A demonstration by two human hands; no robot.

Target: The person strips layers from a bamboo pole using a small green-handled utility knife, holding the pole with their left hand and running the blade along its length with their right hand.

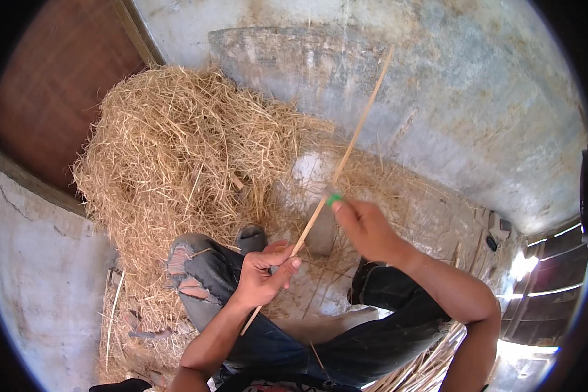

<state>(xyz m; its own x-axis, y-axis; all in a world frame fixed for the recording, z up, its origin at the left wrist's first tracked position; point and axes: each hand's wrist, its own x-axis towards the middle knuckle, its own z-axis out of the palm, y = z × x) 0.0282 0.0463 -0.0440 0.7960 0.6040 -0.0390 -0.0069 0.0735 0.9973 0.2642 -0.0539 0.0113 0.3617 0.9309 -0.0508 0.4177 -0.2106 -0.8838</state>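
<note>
A long, thin, pale bamboo strip point(362, 124) slants up and away from my lap toward the wall. My left hand point(262, 279) is closed around its lower part, and the strip's near end sticks out below the palm. In my right hand point(370, 233) is a small knife point(334, 198) with a green handle. Its short blade is blurred and lies against or very close to the strip, above my left hand; whether it touches I cannot tell. Most of the handle is hidden in my fist.
A large heap of straw-like shavings point(176, 144) fills the left and back, against a wall point(451, 98) and a brown door point(59, 85). My bent knees point(206, 274) flank the work. A bundle of pale strips point(415, 366) lies beside my right leg.
</note>
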